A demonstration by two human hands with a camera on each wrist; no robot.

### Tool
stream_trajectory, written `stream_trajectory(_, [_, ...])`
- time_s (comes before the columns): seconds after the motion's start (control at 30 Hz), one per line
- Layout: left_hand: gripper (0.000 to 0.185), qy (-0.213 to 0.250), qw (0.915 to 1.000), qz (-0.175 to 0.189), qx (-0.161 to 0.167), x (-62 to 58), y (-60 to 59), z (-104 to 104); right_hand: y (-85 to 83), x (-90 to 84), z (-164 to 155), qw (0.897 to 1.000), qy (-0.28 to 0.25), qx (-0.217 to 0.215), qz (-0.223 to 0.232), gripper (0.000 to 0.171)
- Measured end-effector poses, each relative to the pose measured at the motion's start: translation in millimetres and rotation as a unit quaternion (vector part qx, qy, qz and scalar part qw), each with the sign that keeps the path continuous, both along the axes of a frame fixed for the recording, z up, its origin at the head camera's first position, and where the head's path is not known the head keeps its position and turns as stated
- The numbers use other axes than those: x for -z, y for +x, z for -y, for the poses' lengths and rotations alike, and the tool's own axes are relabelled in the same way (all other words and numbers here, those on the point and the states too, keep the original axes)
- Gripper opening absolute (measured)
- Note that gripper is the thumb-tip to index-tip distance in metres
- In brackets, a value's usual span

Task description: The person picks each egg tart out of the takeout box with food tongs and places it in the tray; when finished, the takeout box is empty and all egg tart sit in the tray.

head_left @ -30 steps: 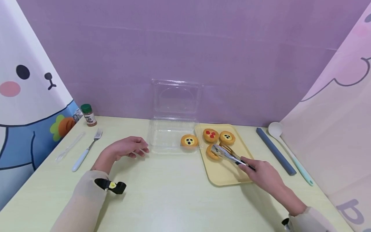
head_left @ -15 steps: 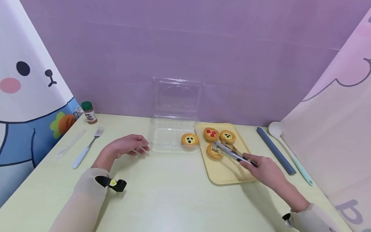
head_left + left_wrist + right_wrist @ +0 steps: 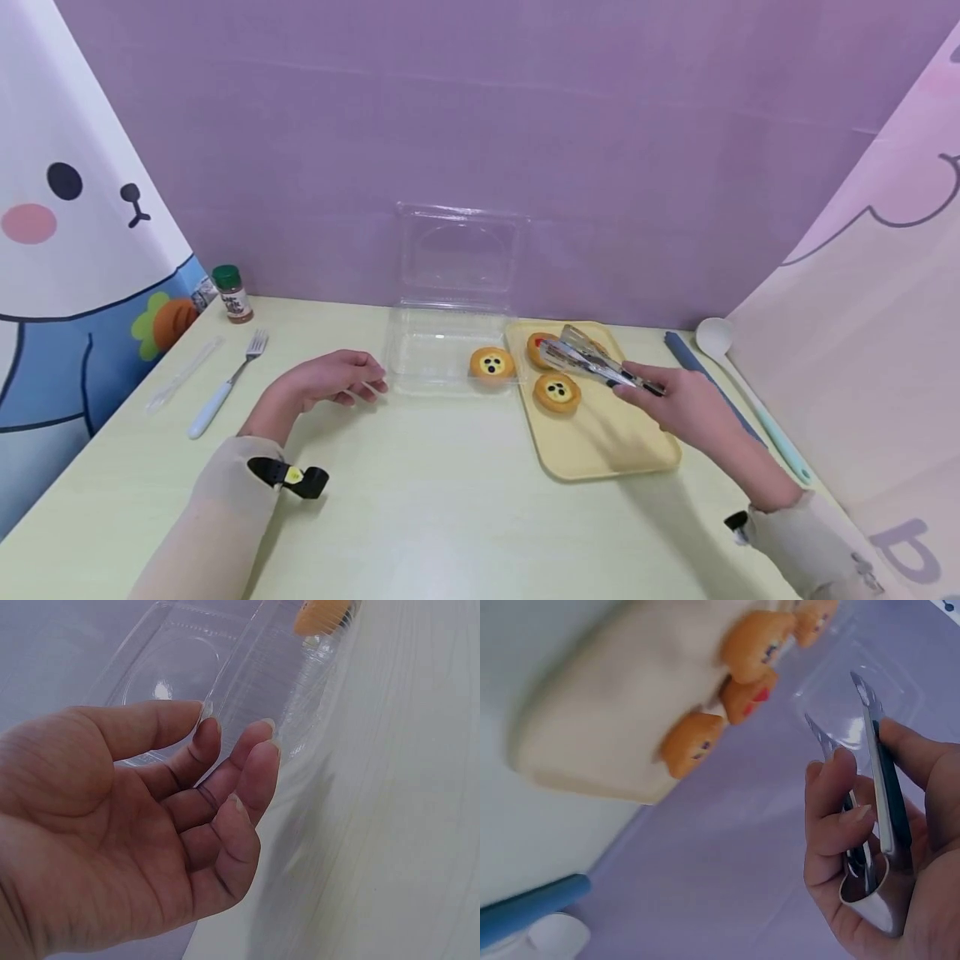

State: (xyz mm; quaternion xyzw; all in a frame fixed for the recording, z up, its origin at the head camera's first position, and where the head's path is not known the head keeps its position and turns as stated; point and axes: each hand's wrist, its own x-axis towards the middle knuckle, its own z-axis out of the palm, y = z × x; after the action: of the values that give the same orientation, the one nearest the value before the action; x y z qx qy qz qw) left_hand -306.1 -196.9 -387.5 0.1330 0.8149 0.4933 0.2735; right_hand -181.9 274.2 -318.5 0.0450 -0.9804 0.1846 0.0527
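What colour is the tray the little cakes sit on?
The tray is pale yellow; the head view shows it best.

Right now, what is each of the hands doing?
Left hand: open, fingers loosely curled, holding nothing, beside the clear plastic container.
Right hand: gripping metal tongs above the yellow tray.

tarts: four — one (image 3: 492, 364) in the clear box, three on the tray, e.g. (image 3: 557, 392)
clear box (image 3: 435, 350): one
tray (image 3: 607, 442): one
tongs (image 3: 592, 360): one
fork (image 3: 225, 385): one
spoon (image 3: 738, 379): one
spice jar (image 3: 232, 295): one
hands: two
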Motion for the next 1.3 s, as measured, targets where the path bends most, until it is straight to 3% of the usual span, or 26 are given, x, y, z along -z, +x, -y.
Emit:
stream_trajectory(0.17, [0.03,-0.001,1.0,-0.002,0.001,-0.2,0.3,0.6,-22.1,-12.5,10.9,0.998,0.029,-0.056,-0.024,0.056])
stream_trajectory(0.27, [0.03,0.0,1.0,-0.004,0.001,-1.6,0.7,0.1,-36.1,-18.1,15.6,0.991,0.077,-0.101,-0.038,0.051])
stream_trajectory(0.4, [0.03,0.0,1.0,-0.003,0.001,-3.5,1.0,-1.6,-51.7,-22.4,19.8,0.984,0.122,-0.129,-0.032,0.048])
stream_trajectory(0.8, [0.028,0.0,1.0,-0.002,-0.001,-3.3,-0.9,-1.1,-78.8,-32.3,41.5,0.968,0.185,-0.168,0.006,0.047])
stream_trajectory(1.03, [0.028,0.005,1.0,-0.001,-0.002,1.0,-0.9,0.6,-86.0,-42.1,60.7,0.955,0.236,-0.181,0.008,0.045])
stream_trajectory(1.3, [0.028,0.005,1.0,-0.005,-0.001,1.7,0.0,1.3,-93.6,-47.2,77.2,0.946,0.27,-0.175,0.028,0.042])
